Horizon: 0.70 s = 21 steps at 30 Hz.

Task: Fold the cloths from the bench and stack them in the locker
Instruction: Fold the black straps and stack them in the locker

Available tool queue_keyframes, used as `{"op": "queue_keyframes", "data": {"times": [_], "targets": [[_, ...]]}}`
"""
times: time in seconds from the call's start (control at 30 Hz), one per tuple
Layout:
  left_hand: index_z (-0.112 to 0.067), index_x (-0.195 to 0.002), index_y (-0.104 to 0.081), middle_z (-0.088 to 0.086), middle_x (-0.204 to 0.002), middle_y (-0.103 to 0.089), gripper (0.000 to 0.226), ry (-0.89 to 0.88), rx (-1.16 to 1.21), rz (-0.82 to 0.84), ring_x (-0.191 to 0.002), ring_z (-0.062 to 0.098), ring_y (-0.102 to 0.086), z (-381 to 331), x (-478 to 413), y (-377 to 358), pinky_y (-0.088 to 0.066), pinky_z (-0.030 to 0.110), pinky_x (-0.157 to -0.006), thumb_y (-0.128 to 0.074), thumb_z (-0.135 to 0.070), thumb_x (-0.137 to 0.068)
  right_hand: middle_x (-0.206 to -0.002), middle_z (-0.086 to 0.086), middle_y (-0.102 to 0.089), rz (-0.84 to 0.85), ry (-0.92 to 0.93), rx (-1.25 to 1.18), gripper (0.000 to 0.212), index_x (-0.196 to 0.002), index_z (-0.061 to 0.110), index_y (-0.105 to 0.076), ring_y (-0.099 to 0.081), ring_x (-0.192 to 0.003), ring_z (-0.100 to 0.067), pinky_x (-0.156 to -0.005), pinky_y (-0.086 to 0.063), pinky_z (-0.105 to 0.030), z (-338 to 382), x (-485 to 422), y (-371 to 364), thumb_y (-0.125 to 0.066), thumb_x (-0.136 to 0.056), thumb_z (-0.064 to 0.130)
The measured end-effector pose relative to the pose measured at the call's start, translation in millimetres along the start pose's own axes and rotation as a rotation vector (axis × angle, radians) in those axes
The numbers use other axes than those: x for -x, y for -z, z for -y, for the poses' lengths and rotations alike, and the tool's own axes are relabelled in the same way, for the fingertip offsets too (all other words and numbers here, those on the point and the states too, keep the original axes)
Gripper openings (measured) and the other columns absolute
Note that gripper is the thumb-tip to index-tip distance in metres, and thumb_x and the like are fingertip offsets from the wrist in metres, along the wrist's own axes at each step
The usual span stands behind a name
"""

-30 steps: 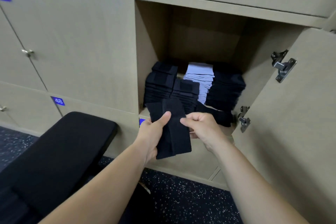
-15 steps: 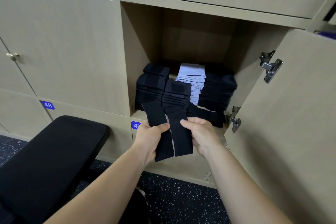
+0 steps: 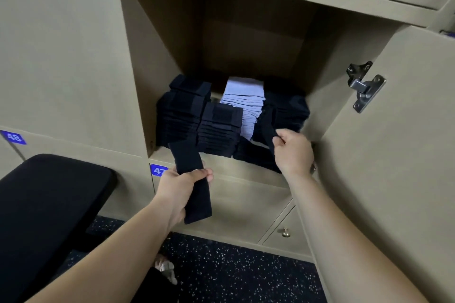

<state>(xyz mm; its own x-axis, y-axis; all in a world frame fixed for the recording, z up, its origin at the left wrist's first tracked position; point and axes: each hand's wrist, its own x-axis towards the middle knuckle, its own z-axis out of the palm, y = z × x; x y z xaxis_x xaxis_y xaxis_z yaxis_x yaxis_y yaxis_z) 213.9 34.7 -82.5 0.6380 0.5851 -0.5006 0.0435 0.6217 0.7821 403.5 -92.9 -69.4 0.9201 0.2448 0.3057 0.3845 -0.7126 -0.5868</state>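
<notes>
My left hand (image 3: 181, 186) grips a folded black cloth (image 3: 194, 179) by its middle, just below the open locker's (image 3: 253, 32) front edge. My right hand (image 3: 293, 152) pinches a second black cloth (image 3: 267, 122) and holds it up against the right-hand dark stack (image 3: 288, 110) inside the locker. Further stacks fill the locker floor: two black stacks (image 3: 182, 110) on the left and centre, and a light blue stack (image 3: 243, 101) behind. More black cloth (image 3: 253, 155) lies at the locker's front right.
The locker door (image 3: 394, 155) stands open on the right, with metal hinges (image 3: 364, 86). A black padded bench (image 3: 46, 206) is at the lower left. Closed locker doors surround the opening, numbered 47 (image 3: 158, 170) and 48 (image 3: 13, 137). The floor (image 3: 234, 270) is dark and speckled.
The two cloths held side by side have separated. My right hand moved up and right into the locker with one cloth; my left hand stays low with the other.
</notes>
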Motion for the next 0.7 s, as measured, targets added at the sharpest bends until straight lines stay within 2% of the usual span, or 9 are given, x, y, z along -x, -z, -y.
{"op": "queue_keyframes", "data": {"times": [0.07, 0.13, 0.23, 0.3, 0.37, 0.47, 0.57, 0.7], "targets": [[-0.003, -0.111, -0.066, 0.018, -0.096, -0.074, 0.031, 0.012, 0.006, 0.000, -0.081, 0.023, -0.070, 2.4, -8.8, 1.9, -0.056, 0.037, -0.079, -0.072, 0.003, -0.080, -0.097, -0.010, -0.071, -0.052, 0.106, 0.205, 0.024, -0.110, 0.020, -0.070, -0.062, -0.091, -0.035, -0.068, -0.045, -0.034, -5.7, -11.6, -5.9, -0.052, -0.095, 0.015], [-0.003, -0.112, -0.065, 0.018, -0.096, -0.074, 0.033, 0.027, 0.007, -0.001, -0.081, 0.023, -0.071, 5.0, -16.4, 2.5, -0.056, 0.036, -0.077, -0.072, 0.003, -0.080, -0.092, -0.013, -0.072, -0.075, 0.181, 0.313, 0.026, -0.110, 0.018, -0.070, -0.065, -0.086, -0.037, -0.065, -0.047, -0.034, -13.7, -24.2, -18.4, -0.053, -0.093, 0.009], [-0.003, -0.114, -0.065, 0.016, -0.093, -0.075, 0.033, 0.039, 0.004, 0.003, -0.083, 0.023, -0.071, 9.9, -25.8, 2.5, -0.054, 0.036, -0.076, -0.071, 0.003, -0.081, -0.075, -0.010, -0.072, -0.121, 0.367, 0.419, 0.028, -0.087, 0.012, -0.073, -0.067, -0.063, -0.032, -0.049, -0.042, -0.027, -27.4, -34.9, -38.3, -0.057, -0.074, -0.006], [-0.003, -0.113, -0.065, 0.016, -0.093, -0.075, 0.033, 0.041, -0.003, 0.005, -0.087, 0.025, -0.071, 12.6, -30.4, 3.0, -0.053, 0.037, -0.079, -0.071, 0.003, -0.081, -0.075, -0.005, -0.073, -0.104, 0.522, 0.476, 0.029, -0.078, 0.013, -0.074, -0.070, -0.061, -0.024, -0.045, -0.046, -0.024, -35.9, -38.0, -47.5, -0.053, -0.063, -0.001], [-0.004, -0.112, -0.066, 0.015, -0.093, -0.076, 0.032, 0.045, -0.017, 0.001, -0.090, 0.025, -0.072, 14.3, -33.4, 4.2, -0.054, 0.037, -0.081, -0.071, 0.001, -0.081, -0.087, -0.006, -0.076, -0.061, 0.640, 0.485, 0.037, -0.084, 0.012, -0.077, -0.073, -0.078, -0.021, -0.059, -0.056, -0.027, -49.6, -39.9, -59.5, -0.043, -0.069, 0.006], [-0.005, -0.111, -0.067, 0.014, -0.093, -0.076, 0.029, 0.056, -0.024, 0.010, -0.089, 0.023, -0.072, 16.0, -36.0, 5.1, -0.053, 0.034, -0.074, -0.070, 0.000, -0.082, -0.096, -0.008, -0.075, 0.035, 0.678, 0.478, 0.041, -0.091, 0.010, -0.077, -0.072, -0.091, -0.024, -0.077, -0.058, -0.033, -67.6, -37.9, -73.4, -0.039, -0.074, 0.009], [-0.005, -0.110, -0.067, 0.014, -0.093, -0.076, 0.026, 0.062, -0.048, 0.008, -0.088, 0.023, -0.072, 19.2, -37.1, 4.6, -0.052, 0.033, -0.071, -0.068, 0.000, -0.084, -0.101, -0.009, -0.074, 0.041, 0.700, 0.458, 0.041, -0.093, 0.010, -0.076, -0.071, -0.096, -0.026, -0.084, -0.056, -0.038, -77.9, -33.7, -84.4, -0.039, -0.076, 0.007], [-0.003, -0.108, -0.068, 0.016, -0.093, -0.075, 0.024, 0.069, -0.060, 0.004, -0.089, 0.025, -0.071, 24.4, -38.0, 1.9, -0.053, 0.034, -0.075, -0.067, 0.001, -0.084, -0.104, -0.011, -0.074, 0.063, 0.682, 0.428, 0.045, -0.094, 0.010, -0.077, -0.070, -0.099, -0.028, -0.087, -0.054, -0.043, -90.5, -28.1, -93.5, -0.037, -0.073, 0.005]]}}
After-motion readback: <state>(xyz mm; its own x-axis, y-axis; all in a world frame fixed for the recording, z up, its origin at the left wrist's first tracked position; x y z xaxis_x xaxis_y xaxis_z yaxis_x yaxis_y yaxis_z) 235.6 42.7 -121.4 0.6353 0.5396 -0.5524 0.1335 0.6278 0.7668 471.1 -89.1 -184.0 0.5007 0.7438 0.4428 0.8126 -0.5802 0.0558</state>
